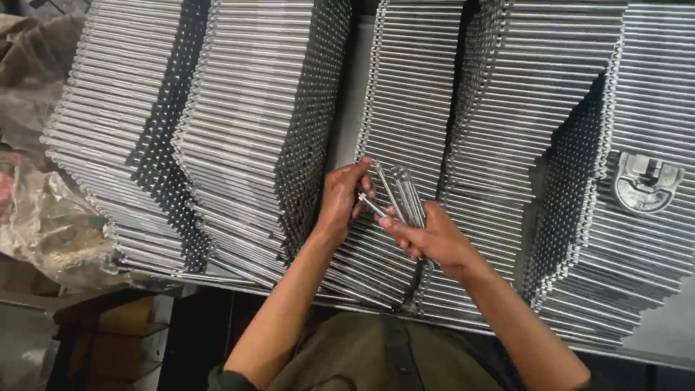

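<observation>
Your right hand point(434, 239) gripped bundle of thin metal rods point(405, 197) above stacked rod rows point(260, 130). Your left hand point(340, 197) pinched single rod point(371, 205). Advisable: draw one at a time, keep bundle tight.

Crumpled clear plastic wrapping point(43, 217) at far left (beside brown cardboard box point(108, 326) below); no labels, signs, screens.

Rod stacks point(253, 137) on workbench point(673, 337)
</observation>
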